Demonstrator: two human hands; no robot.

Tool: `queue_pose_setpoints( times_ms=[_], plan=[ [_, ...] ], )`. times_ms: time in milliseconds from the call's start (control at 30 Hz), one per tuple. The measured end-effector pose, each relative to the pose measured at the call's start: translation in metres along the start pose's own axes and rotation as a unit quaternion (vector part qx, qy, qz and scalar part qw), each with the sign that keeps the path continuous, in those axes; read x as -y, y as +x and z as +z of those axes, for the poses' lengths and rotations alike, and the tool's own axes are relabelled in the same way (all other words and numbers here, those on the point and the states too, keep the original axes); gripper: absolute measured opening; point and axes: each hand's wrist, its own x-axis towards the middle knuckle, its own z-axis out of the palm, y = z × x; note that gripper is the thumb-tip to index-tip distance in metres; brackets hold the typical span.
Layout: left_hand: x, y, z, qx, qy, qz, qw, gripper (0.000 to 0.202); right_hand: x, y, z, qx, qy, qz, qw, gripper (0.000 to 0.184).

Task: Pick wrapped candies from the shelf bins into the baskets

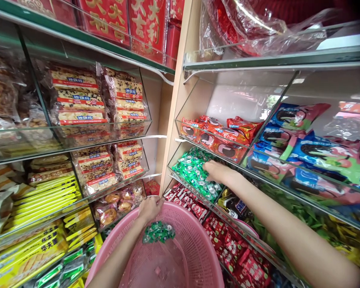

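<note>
My left hand [151, 209] is closed on the far rim of a pink plastic basket [208, 256]. A small heap of green-wrapped candies [159, 232] lies against the basket's far inner wall. My right hand [218, 173] reaches into a clear-fronted shelf bin filled with more green-wrapped candies [187, 168]. Its fingers curl down onto the candies, and how many they grip is hidden.
Packaged pastry bars [81, 96] fill glass-divided bins at left, above yellow packets [45, 200]. Orange-red snack packs [225, 132] sit just above my right hand. Blue-and-pink packs [324, 156] are further right. Red packets [237, 248] lie below. A wooden upright [175, 88] divides the shelves.
</note>
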Motion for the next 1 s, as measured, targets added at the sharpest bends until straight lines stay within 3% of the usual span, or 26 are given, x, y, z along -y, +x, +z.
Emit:
queue_pose_setpoints(
  times_ms=[333,500,767,1000],
  plan=[
    [0.002,-0.001,0.002,-0.006,-0.001,0.003,1.000,0.048,-0.011,-0.001,-0.004,-0.056,-0.036,-0.048,0.997,0.017],
    [0.001,-0.001,0.003,-0.005,0.001,0.005,1.000,0.049,-0.002,-0.006,-0.003,-0.021,-0.003,-0.091,0.996,0.015],
    [0.002,-0.002,0.000,-0.007,-0.003,0.001,1.000,0.049,0.010,0.000,0.008,0.025,0.021,-0.052,0.998,0.023],
    [0.006,-0.003,-0.002,-0.019,-0.005,-0.006,1.000,0.047,0.011,0.002,0.008,0.033,0.006,-0.085,0.996,0.017]
  ],
)
